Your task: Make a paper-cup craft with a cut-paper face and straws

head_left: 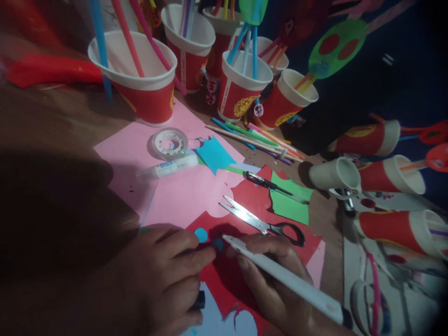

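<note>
At left, a person's left hand (168, 275) rests on the papers; whether its bent fingers clasp anything cannot be told. Beyond it lies a glue stick (178, 166), its label too blurred to read. At its fingertips sits a shaded blue disc (217, 245). Beyond both hands, a red cup (241, 91) bears a yellow emblem and illegible lettering. The right hand (276, 296) clamps a white pen (290, 281), tip just beside the disc.

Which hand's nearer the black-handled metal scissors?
Right. The right hand, gripping a slim white pen, is just below the scissors in the view; the left hand is farther off, to their lower left.
</note>
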A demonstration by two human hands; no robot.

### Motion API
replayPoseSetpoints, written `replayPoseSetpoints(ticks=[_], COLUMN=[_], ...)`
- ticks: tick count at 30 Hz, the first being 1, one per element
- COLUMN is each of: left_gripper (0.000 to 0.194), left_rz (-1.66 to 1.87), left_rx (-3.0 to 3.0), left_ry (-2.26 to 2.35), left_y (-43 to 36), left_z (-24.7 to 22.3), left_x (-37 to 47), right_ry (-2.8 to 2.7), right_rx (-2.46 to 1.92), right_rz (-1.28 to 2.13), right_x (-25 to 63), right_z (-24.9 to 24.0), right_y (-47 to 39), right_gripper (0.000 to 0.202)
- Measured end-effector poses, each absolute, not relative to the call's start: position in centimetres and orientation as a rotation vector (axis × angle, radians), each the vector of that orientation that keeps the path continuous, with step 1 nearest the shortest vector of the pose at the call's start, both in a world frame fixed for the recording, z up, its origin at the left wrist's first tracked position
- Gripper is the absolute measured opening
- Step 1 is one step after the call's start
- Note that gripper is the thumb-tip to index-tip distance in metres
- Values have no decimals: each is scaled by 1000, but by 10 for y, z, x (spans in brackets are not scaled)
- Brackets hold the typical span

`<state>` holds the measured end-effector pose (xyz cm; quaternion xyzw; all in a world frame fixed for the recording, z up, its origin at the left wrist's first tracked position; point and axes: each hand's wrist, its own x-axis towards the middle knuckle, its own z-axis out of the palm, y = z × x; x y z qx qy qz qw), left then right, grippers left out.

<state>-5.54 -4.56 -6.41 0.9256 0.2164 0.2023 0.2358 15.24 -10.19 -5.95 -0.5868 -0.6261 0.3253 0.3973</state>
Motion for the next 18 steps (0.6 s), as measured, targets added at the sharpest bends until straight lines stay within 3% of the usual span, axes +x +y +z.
replayPoseSetpoints(ticks=[5,13,18], left_gripper=[28,33,31], left_rz=[528,562,576], left_rx=[2513,2481,2461], left_ry=[590,655,670], left_y=[-44,-46,-45], left_z=[-66,-66,-65], left_x=[-54,-53,-51], right_ry=[-1720,-1817,-1979], right_rx=[-1386,-1213,-1283], right_rz=[706,793,845], right_x=[151,159,164], right_z=[-61,-63,-69], right_y=[-99,-97,-102], right_gripper=[33,34,21])
